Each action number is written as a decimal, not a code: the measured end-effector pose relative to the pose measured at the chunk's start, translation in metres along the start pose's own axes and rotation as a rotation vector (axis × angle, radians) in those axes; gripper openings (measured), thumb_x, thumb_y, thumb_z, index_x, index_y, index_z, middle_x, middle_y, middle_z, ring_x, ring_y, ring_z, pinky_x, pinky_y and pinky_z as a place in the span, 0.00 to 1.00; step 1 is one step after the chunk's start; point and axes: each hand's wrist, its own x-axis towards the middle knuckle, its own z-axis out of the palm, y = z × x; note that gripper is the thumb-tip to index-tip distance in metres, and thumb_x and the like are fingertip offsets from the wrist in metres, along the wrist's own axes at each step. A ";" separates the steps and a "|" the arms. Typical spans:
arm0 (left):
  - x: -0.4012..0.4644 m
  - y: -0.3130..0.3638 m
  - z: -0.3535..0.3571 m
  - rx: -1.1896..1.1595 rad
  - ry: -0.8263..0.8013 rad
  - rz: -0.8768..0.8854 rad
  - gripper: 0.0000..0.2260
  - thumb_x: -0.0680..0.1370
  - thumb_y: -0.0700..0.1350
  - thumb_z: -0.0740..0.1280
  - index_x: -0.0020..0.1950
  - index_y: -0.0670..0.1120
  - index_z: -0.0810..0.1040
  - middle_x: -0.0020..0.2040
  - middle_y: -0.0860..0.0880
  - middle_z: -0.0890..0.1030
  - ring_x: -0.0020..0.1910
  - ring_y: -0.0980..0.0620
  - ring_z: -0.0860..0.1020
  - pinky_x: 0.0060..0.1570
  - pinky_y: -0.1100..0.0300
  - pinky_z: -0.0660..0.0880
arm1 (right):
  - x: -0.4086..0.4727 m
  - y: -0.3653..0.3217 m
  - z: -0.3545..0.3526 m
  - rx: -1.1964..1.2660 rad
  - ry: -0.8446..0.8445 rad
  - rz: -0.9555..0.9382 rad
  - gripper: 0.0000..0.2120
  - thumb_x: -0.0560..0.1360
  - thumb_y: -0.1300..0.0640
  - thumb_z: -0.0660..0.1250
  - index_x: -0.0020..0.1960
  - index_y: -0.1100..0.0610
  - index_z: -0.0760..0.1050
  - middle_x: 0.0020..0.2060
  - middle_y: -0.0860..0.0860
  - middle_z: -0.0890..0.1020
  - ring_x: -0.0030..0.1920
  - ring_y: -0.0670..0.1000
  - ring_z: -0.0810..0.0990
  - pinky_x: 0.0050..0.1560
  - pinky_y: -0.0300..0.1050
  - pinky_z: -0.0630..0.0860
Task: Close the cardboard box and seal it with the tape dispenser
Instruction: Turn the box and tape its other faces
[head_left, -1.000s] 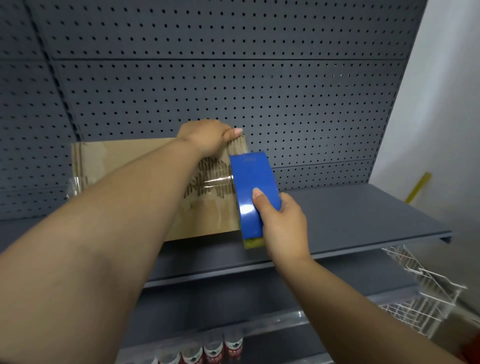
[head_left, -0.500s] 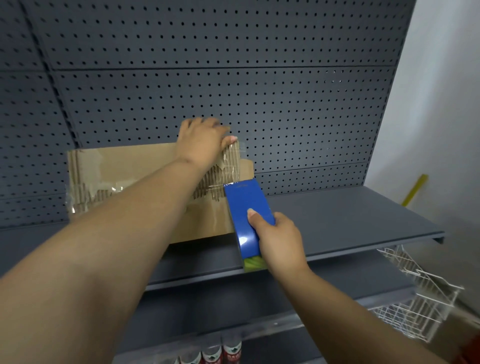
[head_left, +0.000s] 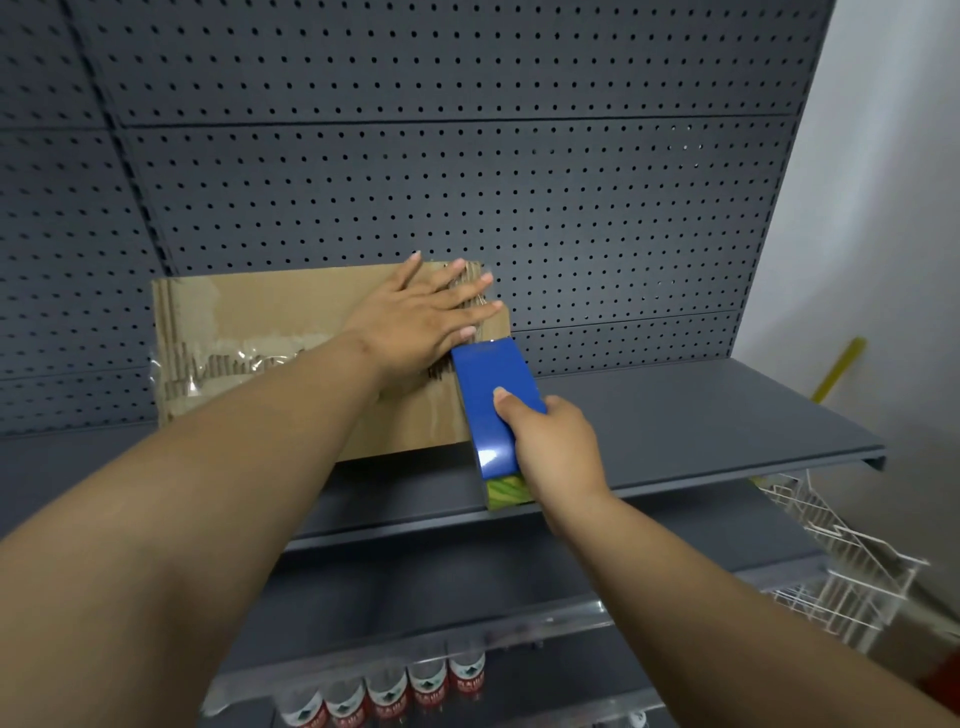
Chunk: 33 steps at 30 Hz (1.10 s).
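Cardboard box (head_left: 270, 312) plain tan, torn patches showing ribbed stripes. Tape dispenser (head_left: 493, 400) glossy blue, green-yellow streaked end (nearest camera). Pegboard back panel (head_left: 467, 182) dark grey, regular dot grid. Shelf (head_left: 701, 415) same grey. Wire basket (head_left: 841, 561) white. Bottles (head_left: 426, 686) red-and-white labels.

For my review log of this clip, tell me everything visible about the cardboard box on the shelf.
The cardboard box is brown corrugated board, worn, with torn patches baring the fluting and crinkled clear tape along its left side. It lies closed on the grey shelf, close to the pegboard. The left hand presses flat on its right part, fingers spread. The right hand grips the blue tape dispenser at the box's right edge.
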 end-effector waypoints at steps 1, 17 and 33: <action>0.001 0.001 0.000 -0.005 -0.009 -0.009 0.20 0.82 0.55 0.43 0.74 0.63 0.45 0.75 0.60 0.43 0.75 0.56 0.40 0.70 0.50 0.33 | -0.001 0.001 0.000 -0.006 0.002 -0.006 0.14 0.74 0.46 0.64 0.37 0.56 0.69 0.36 0.51 0.77 0.38 0.53 0.76 0.37 0.44 0.69; 0.005 0.003 -0.009 -0.055 -0.102 -0.034 0.20 0.82 0.55 0.44 0.74 0.63 0.48 0.76 0.59 0.44 0.75 0.55 0.40 0.70 0.49 0.35 | -0.010 0.002 -0.004 -0.066 0.006 -0.060 0.14 0.75 0.45 0.63 0.37 0.53 0.67 0.33 0.47 0.74 0.33 0.47 0.73 0.31 0.41 0.65; 0.006 0.007 -0.007 -0.022 -0.105 -0.056 0.20 0.82 0.55 0.44 0.74 0.62 0.48 0.77 0.58 0.45 0.76 0.53 0.41 0.70 0.45 0.35 | -0.027 0.046 -0.013 -0.118 -0.032 0.005 0.16 0.75 0.43 0.63 0.43 0.57 0.71 0.38 0.51 0.77 0.37 0.52 0.76 0.35 0.44 0.71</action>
